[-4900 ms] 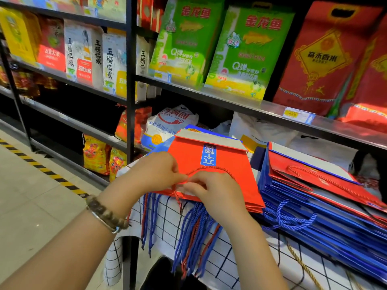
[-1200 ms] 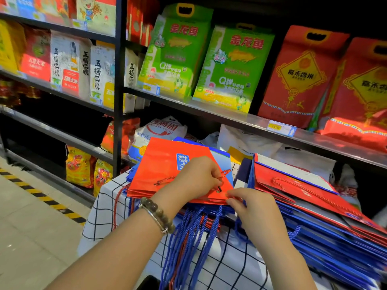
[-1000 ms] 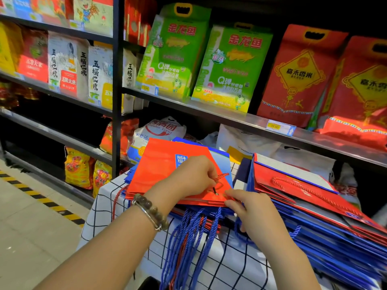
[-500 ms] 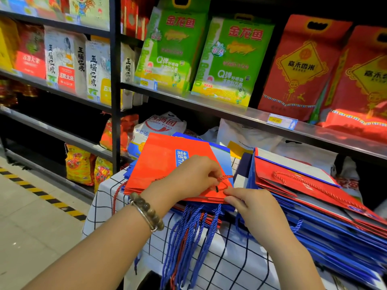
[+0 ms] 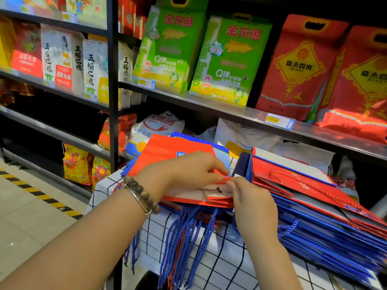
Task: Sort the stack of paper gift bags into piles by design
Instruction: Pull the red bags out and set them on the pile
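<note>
A red paper gift bag (image 5: 167, 149) lies flat on top of the left pile on a checked tablecloth (image 5: 222, 262). Its near mouth edge is folded open, showing the pale inside. My left hand (image 5: 188, 172) rests on the bag and pinches its red cord handle (image 5: 225, 179) at the mouth. My right hand (image 5: 249, 201) pinches the same edge from the right. Blue cord handles (image 5: 184, 237) of the bags below hang over the table's front. To the right, a thicker pile of blue bags (image 5: 330, 235) carries red bags (image 5: 297, 183) on top.
Black shop shelves (image 5: 230, 109) stand right behind the table, holding green rice bags (image 5: 228, 59) and red rice bags (image 5: 297, 65). A black upright post (image 5: 113, 84) rises at the table's left corner. The tiled floor with a yellow-black stripe (image 5: 39, 193) lies to the left.
My hands stayed at the red bag's near edge. The mouth of the bag has been folded open, and its pale inside now shows. The view shifted slightly.
</note>
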`<state>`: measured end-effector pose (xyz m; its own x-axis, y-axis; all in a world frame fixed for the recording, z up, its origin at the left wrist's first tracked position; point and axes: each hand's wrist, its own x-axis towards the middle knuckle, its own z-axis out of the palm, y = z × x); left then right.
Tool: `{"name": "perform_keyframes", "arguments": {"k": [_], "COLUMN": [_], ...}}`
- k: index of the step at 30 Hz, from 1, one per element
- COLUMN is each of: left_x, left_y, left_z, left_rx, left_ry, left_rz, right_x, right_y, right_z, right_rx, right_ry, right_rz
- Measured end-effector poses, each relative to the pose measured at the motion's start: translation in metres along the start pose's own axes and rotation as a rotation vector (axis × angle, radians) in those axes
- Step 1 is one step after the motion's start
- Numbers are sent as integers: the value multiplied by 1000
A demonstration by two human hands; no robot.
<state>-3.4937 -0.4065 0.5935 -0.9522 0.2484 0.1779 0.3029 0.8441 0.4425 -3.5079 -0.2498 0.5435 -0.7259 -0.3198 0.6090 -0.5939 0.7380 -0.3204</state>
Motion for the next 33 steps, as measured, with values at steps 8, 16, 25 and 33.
{"name": "perform_keyframes", "arguments": {"k": [8,16,25,33], "left_x": [-8,-31,-24,-24], "left_y": [-6,0,0,3], "left_z": [10,15,21,25], "left_rx": [-84,181,256,126], "left_ry": [1,6,117,105], "left_rz": [-43,77,59,14], "right_x": [-6,-12,-29,-24], "right_y": [-11,1,-6,-16], "right_z": [9,1,5,20], "right_rx": [-35,60,-59,-181], "right_ry": [183,19,88,-25], "right_rz": [39,36,36,-2]}}
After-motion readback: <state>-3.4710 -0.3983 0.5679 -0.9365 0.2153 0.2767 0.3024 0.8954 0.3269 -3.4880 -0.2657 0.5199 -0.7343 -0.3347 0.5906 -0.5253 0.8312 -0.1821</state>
